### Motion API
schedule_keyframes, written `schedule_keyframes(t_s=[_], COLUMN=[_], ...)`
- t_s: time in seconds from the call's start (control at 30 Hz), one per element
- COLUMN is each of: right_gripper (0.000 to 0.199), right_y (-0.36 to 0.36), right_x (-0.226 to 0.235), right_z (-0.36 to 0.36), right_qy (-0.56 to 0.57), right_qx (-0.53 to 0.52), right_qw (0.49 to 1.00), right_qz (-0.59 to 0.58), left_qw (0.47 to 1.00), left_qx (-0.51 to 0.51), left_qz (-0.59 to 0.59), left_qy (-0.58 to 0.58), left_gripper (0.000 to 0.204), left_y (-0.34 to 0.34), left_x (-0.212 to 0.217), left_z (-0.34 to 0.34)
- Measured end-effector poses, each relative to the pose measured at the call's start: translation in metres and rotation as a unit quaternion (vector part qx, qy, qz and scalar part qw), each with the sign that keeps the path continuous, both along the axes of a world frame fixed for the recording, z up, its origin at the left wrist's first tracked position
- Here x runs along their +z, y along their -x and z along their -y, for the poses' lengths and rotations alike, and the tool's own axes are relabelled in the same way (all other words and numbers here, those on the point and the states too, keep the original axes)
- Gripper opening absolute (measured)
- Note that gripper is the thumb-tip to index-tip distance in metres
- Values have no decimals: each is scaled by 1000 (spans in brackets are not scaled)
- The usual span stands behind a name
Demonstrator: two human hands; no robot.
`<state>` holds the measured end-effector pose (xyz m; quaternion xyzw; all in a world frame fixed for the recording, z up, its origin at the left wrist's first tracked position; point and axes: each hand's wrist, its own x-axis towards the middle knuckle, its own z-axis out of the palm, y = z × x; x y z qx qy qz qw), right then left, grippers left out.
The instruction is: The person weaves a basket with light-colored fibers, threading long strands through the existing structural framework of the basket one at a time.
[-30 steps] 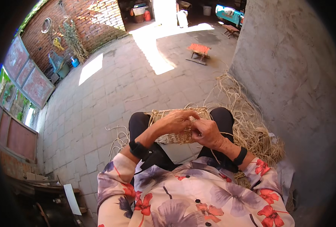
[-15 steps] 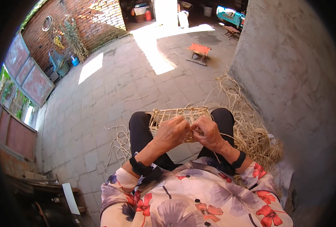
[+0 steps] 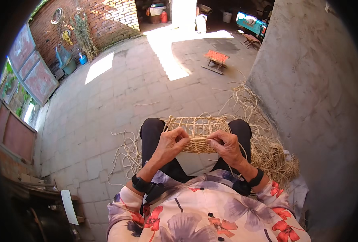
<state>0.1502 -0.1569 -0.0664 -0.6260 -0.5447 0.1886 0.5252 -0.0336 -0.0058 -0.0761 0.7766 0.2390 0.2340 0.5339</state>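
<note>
half-woven straw basket (image 3: 198, 133) on lap, long axis left-right. left hand (image 3: 170, 145) grip pinching basket's near-left edge; right hand (image 3: 226, 146) grip pinching straw strand (image 3: 208, 139) at near-right rim. loose straw pile (image 3: 267, 149) right of basket.

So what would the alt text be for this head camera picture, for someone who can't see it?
Seen from above, a seated person's left hand and right hand work pale straw strands into a half-woven basket resting on their knees. Loose straw is heaped beside a grey wall on their right, and a small red stool stands on the paved yard beyond.
</note>
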Motion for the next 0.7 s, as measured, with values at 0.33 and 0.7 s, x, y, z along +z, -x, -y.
schedule_keyframes(t_s=[0.33,0.7], right_gripper=[6,5], right_y=[-8,-9], right_x=[-11,-18], right_z=[-1,-2], right_qy=[38,15], right_qx=[-47,-78], right_qw=[995,989], right_qz=[77,121], left_qw=[969,953], left_qx=[-34,-165], left_qz=[-33,-108], left_qy=[-243,-230], left_gripper=[15,18], left_y=[-30,-45], left_x=[26,29], left_z=[-10,-25])
